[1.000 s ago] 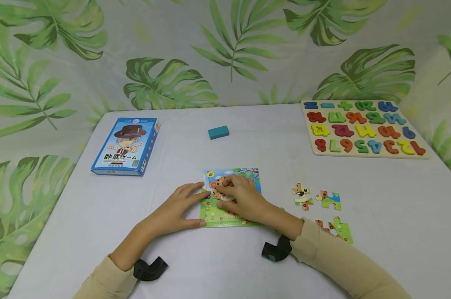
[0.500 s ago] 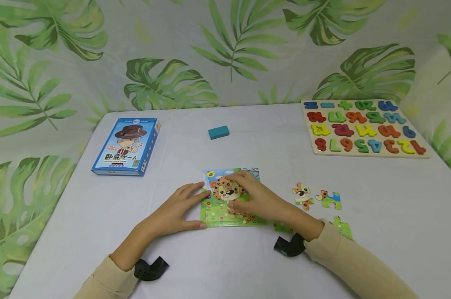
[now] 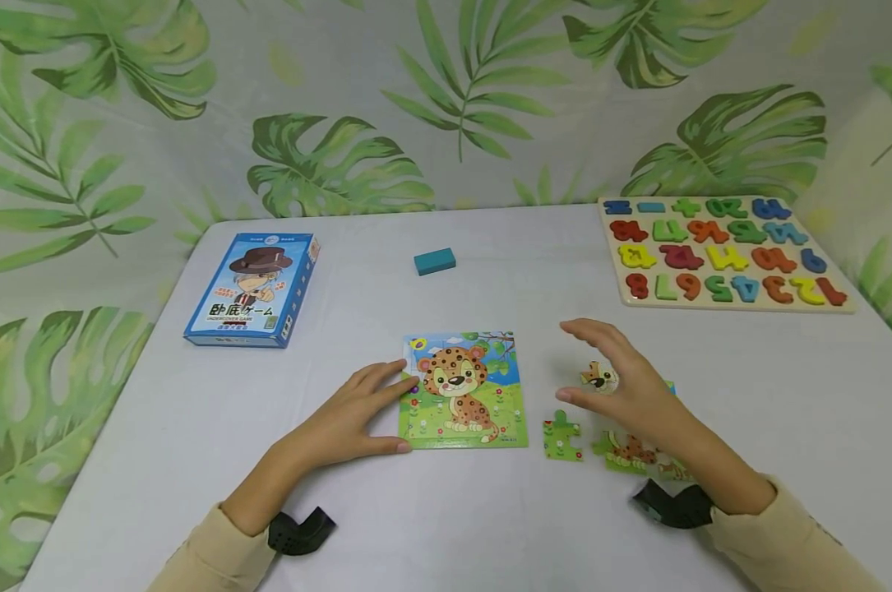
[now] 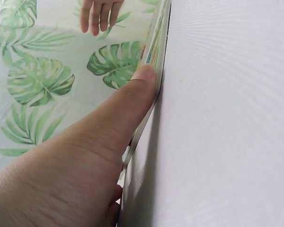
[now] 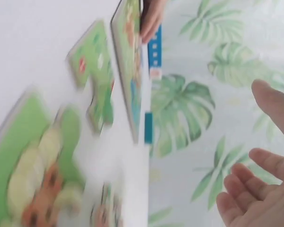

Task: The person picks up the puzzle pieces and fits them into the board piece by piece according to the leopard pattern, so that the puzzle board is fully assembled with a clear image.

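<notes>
A leopard picture puzzle [image 3: 464, 390] lies flat on the white table. My left hand [image 3: 345, 415] rests at its left side, fingers spread and touching the edge, the thumb at the near corner. In the left wrist view that thumb [image 4: 144, 73] presses against the board's edge. Above the loose pieces, right of the puzzle, hovers my right hand [image 3: 641, 395], thumb and fingers apart with nothing between them. A green puzzle piece [image 3: 561, 440] lies beside the board. A piece with a face [image 3: 599, 377] and a spotted-body piece [image 3: 626, 454] are partly hidden by my right hand.
A blue card game box [image 3: 249, 288] stands at the back left, and a teal block [image 3: 434, 261] lies behind the puzzle. At the back right is a wooden board of coloured numbers [image 3: 727, 255]. A leaf-patterned cloth [image 3: 460, 99] hangs behind the table.
My right hand has lifted off the puzzle and moved right, over the loose pieces. The leopard picture is now uncovered. My left hand has stayed at the board's edge.
</notes>
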`<state>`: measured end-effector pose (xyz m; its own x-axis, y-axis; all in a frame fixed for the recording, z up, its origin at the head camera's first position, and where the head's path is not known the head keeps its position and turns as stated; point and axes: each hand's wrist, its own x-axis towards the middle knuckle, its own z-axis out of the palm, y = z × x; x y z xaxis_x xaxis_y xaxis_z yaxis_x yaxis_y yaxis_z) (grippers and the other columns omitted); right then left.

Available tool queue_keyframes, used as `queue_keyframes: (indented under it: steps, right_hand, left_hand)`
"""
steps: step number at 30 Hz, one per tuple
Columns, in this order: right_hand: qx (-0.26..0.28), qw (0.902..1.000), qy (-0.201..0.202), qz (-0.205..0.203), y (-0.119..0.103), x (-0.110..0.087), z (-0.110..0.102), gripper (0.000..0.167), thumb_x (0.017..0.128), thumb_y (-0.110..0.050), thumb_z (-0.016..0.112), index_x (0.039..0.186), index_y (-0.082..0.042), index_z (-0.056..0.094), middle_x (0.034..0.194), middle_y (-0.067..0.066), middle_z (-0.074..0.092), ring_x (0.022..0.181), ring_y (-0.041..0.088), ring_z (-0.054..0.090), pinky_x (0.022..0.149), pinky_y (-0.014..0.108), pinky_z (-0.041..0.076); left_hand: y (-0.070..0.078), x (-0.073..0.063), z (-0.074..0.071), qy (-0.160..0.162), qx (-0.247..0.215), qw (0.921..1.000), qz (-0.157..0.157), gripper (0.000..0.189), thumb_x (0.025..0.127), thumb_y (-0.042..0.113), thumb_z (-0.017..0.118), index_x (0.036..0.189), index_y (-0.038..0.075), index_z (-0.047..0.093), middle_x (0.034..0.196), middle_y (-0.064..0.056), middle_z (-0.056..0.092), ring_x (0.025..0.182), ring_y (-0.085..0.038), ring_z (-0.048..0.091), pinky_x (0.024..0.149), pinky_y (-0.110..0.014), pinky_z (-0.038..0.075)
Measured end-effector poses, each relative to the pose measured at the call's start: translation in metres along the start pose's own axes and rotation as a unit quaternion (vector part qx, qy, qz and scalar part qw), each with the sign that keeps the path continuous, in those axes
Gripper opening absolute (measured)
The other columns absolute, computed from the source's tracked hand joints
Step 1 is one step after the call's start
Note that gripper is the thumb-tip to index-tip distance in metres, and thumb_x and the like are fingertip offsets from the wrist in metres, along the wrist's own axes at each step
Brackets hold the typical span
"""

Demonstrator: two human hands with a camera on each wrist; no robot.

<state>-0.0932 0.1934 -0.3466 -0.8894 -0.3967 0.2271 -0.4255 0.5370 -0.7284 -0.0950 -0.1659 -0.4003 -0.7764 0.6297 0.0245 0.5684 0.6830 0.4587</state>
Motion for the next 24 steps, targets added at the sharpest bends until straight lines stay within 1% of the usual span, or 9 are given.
queue_keyframes:
  steps: [4,8,9,13,17,21,24]
  right_hand:
    - [-0.003,0.9997,0.010,0.021,0.012,-0.011,-0.013,0.074,0.073,-0.015,0.075,0.136,-0.014,0.037,0.135,0.006,0.036,0.119,0.028,0.034,0.085,0.062,0.033]
    - [-0.012,0.9990,0.003,0.042,0.025,-0.020,-0.017,0.072,0.074,-0.017,0.074,0.136,-0.009,0.036,0.133,0.011,0.038,0.117,0.031,0.035,0.083,0.063,0.033]
    - [-0.016,0.9989,-0.001,0.045,0.029,-0.022,-0.018,0.072,0.075,-0.018,0.074,0.135,-0.007,0.036,0.132,0.013,0.038,0.117,0.032,0.035,0.084,0.061,0.033]
    - [-0.038,0.9974,-0.025,0.055,0.043,-0.027,-0.018,0.073,0.075,-0.022,0.074,0.134,-0.003,0.036,0.131,0.015,0.038,0.114,0.033,0.037,0.086,0.057,0.034]
    - [-0.061,0.9942,-0.057,0.068,0.054,-0.028,-0.019,0.075,0.074,-0.028,0.073,0.134,-0.003,0.035,0.130,0.016,0.038,0.113,0.033,0.039,0.088,0.055,0.034]
    - [-0.085,0.9890,-0.091,0.080,0.060,-0.029,-0.021,0.079,0.074,-0.034,0.072,0.136,-0.003,0.033,0.131,0.018,0.038,0.116,0.035,0.037,0.090,0.056,0.032]
    - [-0.106,0.9853,-0.108,0.079,0.062,-0.028,-0.022,0.079,0.075,-0.038,0.070,0.135,-0.001,0.035,0.128,0.020,0.040,0.117,0.037,0.035,0.090,0.056,0.032]
  left_hand:
    - [0.000,0.000,0.000,0.003,0.001,1.0000,0.003,0.080,0.074,0.060,0.060,0.139,0.019,0.036,0.146,-0.005,0.020,0.131,-0.028,0.016,0.101,-0.050,0.022]
    - [0.000,-0.001,0.000,0.009,0.000,0.9999,0.007,0.080,0.074,0.060,0.060,0.139,0.019,0.037,0.146,-0.005,0.021,0.131,-0.028,0.017,0.100,-0.050,0.023]
    - [0.000,-0.001,0.001,0.009,0.000,0.9999,0.005,0.080,0.074,0.060,0.060,0.139,0.019,0.037,0.146,-0.004,0.021,0.131,-0.028,0.017,0.100,-0.050,0.023]
    - [0.000,-0.001,0.001,0.004,0.002,1.0000,-0.001,0.080,0.074,0.061,0.059,0.139,0.020,0.036,0.146,-0.003,0.020,0.132,-0.027,0.016,0.101,-0.049,0.022]
    - [-0.001,-0.001,0.001,0.002,0.001,1.0000,-0.002,0.080,0.074,0.061,0.059,0.139,0.020,0.036,0.146,-0.003,0.020,0.132,-0.026,0.015,0.101,-0.049,0.022]
    - [-0.001,-0.001,0.001,0.005,0.001,1.0000,0.002,0.080,0.075,0.060,0.059,0.139,0.020,0.036,0.146,-0.003,0.020,0.131,-0.027,0.016,0.100,-0.049,0.023]
    - [-0.001,-0.001,0.001,0.006,0.002,1.0000,0.002,0.080,0.075,0.060,0.059,0.139,0.020,0.036,0.146,-0.004,0.020,0.131,-0.027,0.016,0.100,-0.049,0.023]
